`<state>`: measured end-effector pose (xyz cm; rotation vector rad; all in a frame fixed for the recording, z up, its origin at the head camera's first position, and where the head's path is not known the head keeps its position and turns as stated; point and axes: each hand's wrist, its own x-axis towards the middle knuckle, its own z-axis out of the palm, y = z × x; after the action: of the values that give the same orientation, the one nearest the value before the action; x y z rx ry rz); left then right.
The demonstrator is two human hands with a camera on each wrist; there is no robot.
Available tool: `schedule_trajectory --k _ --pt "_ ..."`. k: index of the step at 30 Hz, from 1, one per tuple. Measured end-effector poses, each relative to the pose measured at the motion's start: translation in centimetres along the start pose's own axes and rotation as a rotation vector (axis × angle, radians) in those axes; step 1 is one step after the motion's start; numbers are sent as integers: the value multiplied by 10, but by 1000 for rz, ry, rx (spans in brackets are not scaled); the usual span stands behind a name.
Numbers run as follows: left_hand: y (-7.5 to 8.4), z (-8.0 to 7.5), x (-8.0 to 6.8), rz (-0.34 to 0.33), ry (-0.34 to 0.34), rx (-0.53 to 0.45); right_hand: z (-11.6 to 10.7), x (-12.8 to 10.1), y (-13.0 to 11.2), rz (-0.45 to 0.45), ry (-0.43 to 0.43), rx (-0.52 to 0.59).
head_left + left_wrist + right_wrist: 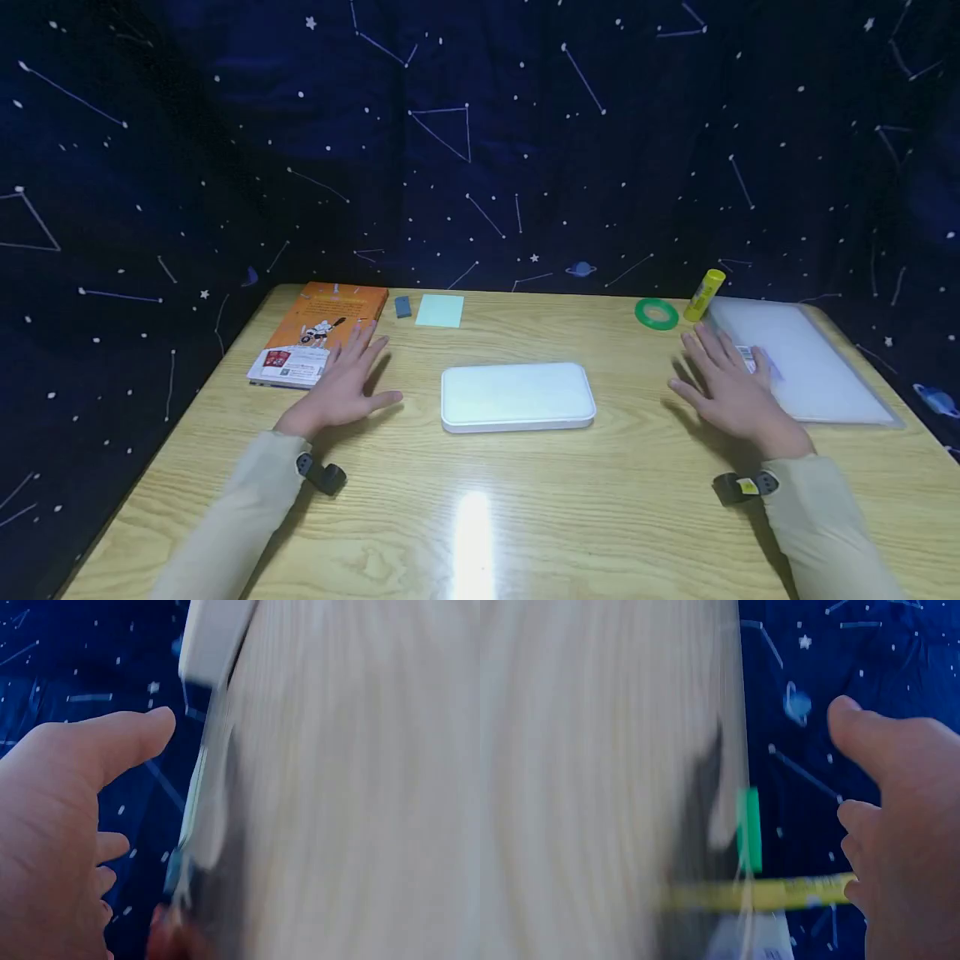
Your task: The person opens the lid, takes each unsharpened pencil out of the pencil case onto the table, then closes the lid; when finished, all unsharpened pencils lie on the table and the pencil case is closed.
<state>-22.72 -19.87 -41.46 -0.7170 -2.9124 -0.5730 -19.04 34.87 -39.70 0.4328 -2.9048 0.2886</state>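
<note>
Rounded box [517, 397] btwn L hand [340, 390] nr bk [303, 333], R hand [735, 393] nr plastic pouch [813, 362]

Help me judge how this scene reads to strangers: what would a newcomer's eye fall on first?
Probably the dark blue backdrop, its stars and constellation lines filling the head view's upper part. Next, likely the white box in the middle of the wooden table. The brightest colours sit toward the table's far edge: an orange book on the left, a green ring and a yellow tube on the right.
</note>
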Motion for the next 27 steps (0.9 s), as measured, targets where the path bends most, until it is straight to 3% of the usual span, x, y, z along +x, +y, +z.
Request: schedule_trajectory --k 6,12,19,23,27 --pt "21 19 2 114 -5 -205 15 12 -38 -117 28 184" --pt "43 38 11 185 -36 -353 25 17 -77 -231 -34 291" --pt "57 48 10 91 -72 -359 33 23 -96 -248 -167 410" --pt "57 47 10 52 -62 -361 34 26 -99 -231 -184 437" --pt "56 48 14 57 -32 -369 33 27 -98 -234 -175 429"
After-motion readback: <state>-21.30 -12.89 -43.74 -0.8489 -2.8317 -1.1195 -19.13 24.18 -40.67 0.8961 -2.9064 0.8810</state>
